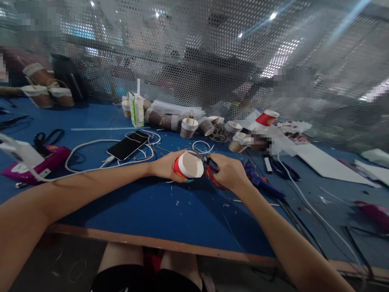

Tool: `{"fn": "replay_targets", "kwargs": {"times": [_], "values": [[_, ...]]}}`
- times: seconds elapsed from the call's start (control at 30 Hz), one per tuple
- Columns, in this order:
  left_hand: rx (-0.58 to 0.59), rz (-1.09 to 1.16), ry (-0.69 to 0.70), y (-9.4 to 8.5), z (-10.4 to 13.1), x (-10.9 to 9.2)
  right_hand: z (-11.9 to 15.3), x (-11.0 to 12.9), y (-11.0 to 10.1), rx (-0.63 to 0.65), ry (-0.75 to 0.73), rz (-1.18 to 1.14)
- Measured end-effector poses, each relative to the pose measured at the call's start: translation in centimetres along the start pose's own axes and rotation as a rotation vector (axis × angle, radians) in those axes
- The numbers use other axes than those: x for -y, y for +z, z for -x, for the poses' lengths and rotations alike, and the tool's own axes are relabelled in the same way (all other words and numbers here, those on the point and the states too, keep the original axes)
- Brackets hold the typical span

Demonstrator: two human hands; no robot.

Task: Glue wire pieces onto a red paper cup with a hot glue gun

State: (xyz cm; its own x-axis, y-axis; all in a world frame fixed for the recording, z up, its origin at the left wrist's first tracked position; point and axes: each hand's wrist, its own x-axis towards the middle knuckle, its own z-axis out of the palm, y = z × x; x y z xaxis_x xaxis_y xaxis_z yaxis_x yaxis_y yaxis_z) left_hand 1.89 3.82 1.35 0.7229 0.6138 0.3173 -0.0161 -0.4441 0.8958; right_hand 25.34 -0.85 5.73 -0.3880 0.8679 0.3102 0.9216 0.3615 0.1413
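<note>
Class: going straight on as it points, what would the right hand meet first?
Probably the red-and-white paper cup in the left hand; the red-handled metal tool in the right hand points towards it, though depth is unclear.

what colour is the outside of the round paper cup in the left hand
The cup shows red with a white top band, best in head view.

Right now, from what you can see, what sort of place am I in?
Probably a craft workshop: a blue glue gun lies on the table, small cups with looped handles stand farther back, and your left hand holds a red cup.
</note>
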Motion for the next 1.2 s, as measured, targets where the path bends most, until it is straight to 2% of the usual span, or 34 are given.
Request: {"fn": "replay_targets", "kwargs": {"times": [0.2,0.43,0.67,0.97,1.07,1.2], "values": [[0.036,-0.008,-0.018,0.0,0.1,-0.2,-0.1,0.1,0.4,0.050,0.014,0.005],[0.051,0.004,-0.017,-0.2,0.1,-0.2,-0.1,-0.6,1.4,0.026,-0.053,-0.070],[0.075,0.025,-0.034,-0.2,0.1,-0.1,0.0,-0.3,1.2,0.002,-0.079,-0.028],[0.086,0.000,-0.059,-0.4,0.1,0.2,0.0,0.1,1.2,0.068,-0.043,-0.036],[0.086,0.000,-0.066,-0.4,0.1,0.3,-0.1,0.1,1.0,0.029,-0.044,-0.056],[0.029,0.077,-0.059,-0.3,-0.2,0.4,-0.3,-0.1,0.5,-0.068,-0.004,-0.100]]}}
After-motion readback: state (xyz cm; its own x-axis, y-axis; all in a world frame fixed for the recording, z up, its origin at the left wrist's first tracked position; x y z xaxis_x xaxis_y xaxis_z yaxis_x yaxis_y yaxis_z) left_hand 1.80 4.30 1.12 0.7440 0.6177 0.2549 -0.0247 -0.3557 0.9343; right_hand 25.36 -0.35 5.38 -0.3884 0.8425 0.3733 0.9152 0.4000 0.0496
